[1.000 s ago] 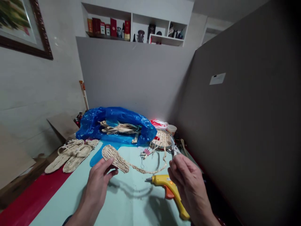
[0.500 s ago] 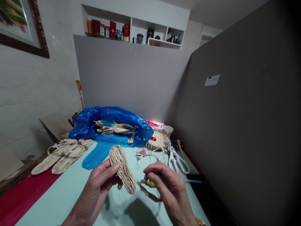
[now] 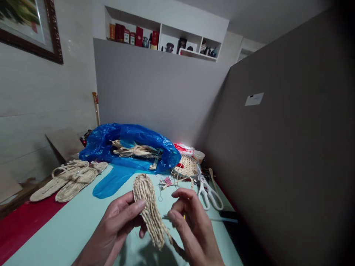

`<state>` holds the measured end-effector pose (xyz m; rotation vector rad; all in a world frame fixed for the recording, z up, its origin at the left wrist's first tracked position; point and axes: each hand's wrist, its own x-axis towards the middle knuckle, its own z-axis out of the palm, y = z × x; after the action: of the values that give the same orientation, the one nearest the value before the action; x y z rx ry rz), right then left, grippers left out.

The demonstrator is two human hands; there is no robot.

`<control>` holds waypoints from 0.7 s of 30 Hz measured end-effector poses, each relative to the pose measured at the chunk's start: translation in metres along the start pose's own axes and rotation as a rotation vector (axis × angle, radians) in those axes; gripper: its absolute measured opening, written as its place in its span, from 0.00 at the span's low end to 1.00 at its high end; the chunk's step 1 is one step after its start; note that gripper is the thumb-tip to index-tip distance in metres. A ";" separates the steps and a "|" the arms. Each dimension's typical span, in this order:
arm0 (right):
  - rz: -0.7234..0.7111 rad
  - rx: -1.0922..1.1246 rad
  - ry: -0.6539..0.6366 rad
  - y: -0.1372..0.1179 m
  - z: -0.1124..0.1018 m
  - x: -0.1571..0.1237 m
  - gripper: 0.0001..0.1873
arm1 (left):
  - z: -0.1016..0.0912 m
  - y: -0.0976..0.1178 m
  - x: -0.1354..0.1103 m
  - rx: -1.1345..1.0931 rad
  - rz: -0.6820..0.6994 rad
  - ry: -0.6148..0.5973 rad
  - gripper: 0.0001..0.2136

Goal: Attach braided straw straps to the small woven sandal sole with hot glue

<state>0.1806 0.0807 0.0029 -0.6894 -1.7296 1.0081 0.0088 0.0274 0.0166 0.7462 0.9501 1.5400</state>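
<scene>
My left hand point(image 3: 118, 229) grips a small woven straw sole point(image 3: 148, 208), held upright above the pale green table top point(image 3: 55, 236), thumb on its front face. My right hand point(image 3: 191, 232) is just right of the sole, fingers curled near its lower end where a braided straw tail hangs; whether it pinches the braid is hidden. A yellow glue gun point(image 3: 181, 217) lies mostly hidden behind my right hand.
White scissors point(image 3: 208, 192) lie on the table to the right. A blue plastic bag point(image 3: 130, 146) with straw bundles sits at the back, a woven disc point(image 3: 187, 166) and small cup point(image 3: 199, 156) beside it. Straw sandals point(image 3: 65, 181) rest at left. Grey partitions stand behind and right.
My right hand let go of the scissors, which now lie on the table, and moved in to the sole's braid. My left hand turned the sole upright and closer.
</scene>
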 end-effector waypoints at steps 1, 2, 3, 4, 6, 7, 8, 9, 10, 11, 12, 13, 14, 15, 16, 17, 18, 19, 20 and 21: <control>-0.011 -0.002 -0.010 0.000 0.000 0.001 0.10 | 0.001 0.001 0.000 0.011 0.000 -0.010 0.09; -0.008 -0.003 -0.024 0.000 -0.001 0.001 0.10 | 0.001 0.001 0.001 0.028 0.008 -0.025 0.10; 0.005 -0.004 -0.035 0.000 -0.001 0.002 0.11 | 0.001 0.002 0.002 0.047 0.020 -0.040 0.12; 0.024 -0.003 -0.045 0.000 0.000 0.003 0.12 | 0.001 0.001 0.003 0.064 0.035 -0.053 0.13; 0.071 0.008 -0.079 0.002 0.001 0.003 0.17 | 0.001 -0.001 0.005 0.092 0.062 -0.060 0.15; 0.094 0.014 -0.110 0.003 0.001 0.004 0.20 | 0.001 -0.002 0.006 0.109 0.072 -0.055 0.15; 0.115 0.012 -0.146 0.004 0.002 0.004 0.22 | 0.002 -0.004 0.007 0.133 0.080 -0.048 0.15; 0.130 -0.002 -0.181 0.006 0.003 0.003 0.24 | 0.002 -0.006 0.008 0.162 0.089 -0.037 0.16; 0.138 -0.026 -0.204 0.008 0.004 0.003 0.25 | 0.003 -0.007 0.008 0.194 0.105 -0.017 0.17; 0.140 -0.055 -0.208 0.009 0.005 0.003 0.24 | 0.003 -0.007 0.007 0.221 0.127 0.011 0.18; 0.135 -0.082 -0.198 0.010 0.006 0.003 0.24 | 0.003 -0.006 0.007 0.234 0.151 0.049 0.20; 0.129 -0.102 -0.187 0.011 0.006 0.003 0.24 | 0.003 -0.004 0.006 0.228 0.180 0.097 0.22; 0.126 -0.111 -0.182 0.011 0.006 0.003 0.24 | 0.001 -0.001 0.006 0.205 0.216 0.153 0.22; 0.127 -0.118 -0.187 0.011 0.005 0.003 0.23 | -0.002 0.004 0.006 0.171 0.252 0.216 0.21; 0.129 -0.131 -0.195 0.010 0.005 0.002 0.23 | -0.005 0.008 0.007 0.128 0.285 0.281 0.20; 0.134 -0.156 -0.197 0.010 0.005 0.001 0.22 | -0.008 0.013 0.008 0.088 0.320 0.350 0.18; 0.141 -0.192 -0.189 0.009 0.005 0.000 0.21 | -0.011 0.017 0.010 0.056 0.344 0.411 0.16; 0.147 -0.230 -0.171 0.008 0.005 -0.002 0.20 | -0.014 0.020 0.012 0.035 0.362 0.455 0.16; 0.151 -0.264 -0.151 0.007 0.005 -0.003 0.19 | -0.016 0.023 0.015 0.023 0.371 0.481 0.15; 0.150 -0.288 -0.136 0.006 0.005 -0.005 0.19 | -0.018 0.023 0.016 0.020 0.373 0.489 0.16</control>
<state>0.1780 0.0781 -0.0057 -0.9652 -1.9884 0.9333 -0.0205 0.0391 0.0282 0.5915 1.2310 2.1024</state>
